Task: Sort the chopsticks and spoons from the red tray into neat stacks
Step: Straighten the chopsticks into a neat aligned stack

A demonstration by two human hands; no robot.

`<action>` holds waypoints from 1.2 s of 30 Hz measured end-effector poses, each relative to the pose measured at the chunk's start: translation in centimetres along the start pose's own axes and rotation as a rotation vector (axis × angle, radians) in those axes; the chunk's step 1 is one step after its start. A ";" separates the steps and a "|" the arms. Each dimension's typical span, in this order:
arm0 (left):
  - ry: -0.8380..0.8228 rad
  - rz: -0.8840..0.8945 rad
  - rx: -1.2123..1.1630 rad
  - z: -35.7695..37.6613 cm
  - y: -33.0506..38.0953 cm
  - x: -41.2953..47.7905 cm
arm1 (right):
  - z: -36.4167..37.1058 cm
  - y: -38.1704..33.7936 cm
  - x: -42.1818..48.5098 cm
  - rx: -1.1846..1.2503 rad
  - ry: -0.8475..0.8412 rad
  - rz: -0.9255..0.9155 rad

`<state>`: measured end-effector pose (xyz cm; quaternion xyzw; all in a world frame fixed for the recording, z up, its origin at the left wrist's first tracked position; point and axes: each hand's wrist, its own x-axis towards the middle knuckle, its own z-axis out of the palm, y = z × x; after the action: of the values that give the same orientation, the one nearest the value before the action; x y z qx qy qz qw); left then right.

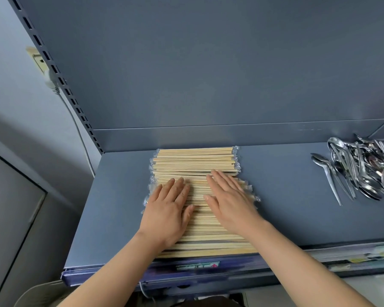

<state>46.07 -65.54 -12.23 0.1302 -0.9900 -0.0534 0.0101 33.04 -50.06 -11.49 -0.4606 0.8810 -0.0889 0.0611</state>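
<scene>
The left hand (169, 209) and right hand (228, 202) are pressing flat on the chopsticks (195, 160), grip released, apparently evening the stack; the jumbled spoons (364, 169) are likely needing straightening next.

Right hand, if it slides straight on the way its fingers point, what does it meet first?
The right hand lies flat on the chopsticks, fingers pointing away and slightly left. Ahead it would only cross the far rows of that stack, then probably meet the shelf's back wall.
</scene>
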 end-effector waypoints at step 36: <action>-0.021 -0.250 -0.064 -1.1 -5.7 10.3 | -2.1 6.6 9.3 0.208 0.085 0.187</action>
<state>37.65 -73.81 -11.65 0.2516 -0.9639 -0.0871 -0.0029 22.09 -53.82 -11.11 -0.3634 0.9080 -0.1929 0.0793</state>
